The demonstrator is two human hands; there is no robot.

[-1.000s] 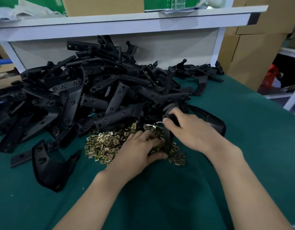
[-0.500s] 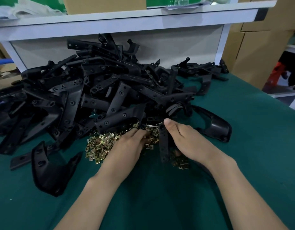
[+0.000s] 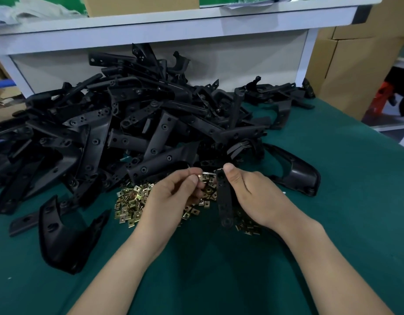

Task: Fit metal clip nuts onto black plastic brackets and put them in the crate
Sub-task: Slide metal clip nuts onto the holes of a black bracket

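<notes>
Now, on the green-covered table [image 3: 337,183], before the heap of black plastic brackets [image 3: 128,123] and the pile of brass-coloured metal clip nuts [image 3: 130,205], both hands have lifted off that pile. The right hand [image 3: 253,194] grips one narrow black bracket [image 3: 224,201] roughly upright; the left hand [image 3: 171,196] pinches a single clip nut [image 3: 203,175] at its top end, so fitting seems about to begin; no crate shows.

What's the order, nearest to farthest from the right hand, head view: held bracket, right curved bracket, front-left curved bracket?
1. held bracket: in the grip of the right hand.
2. right curved bracket: lying just right of that hand.
3. front-left curved bracket: far left, beyond the left hand.
</notes>
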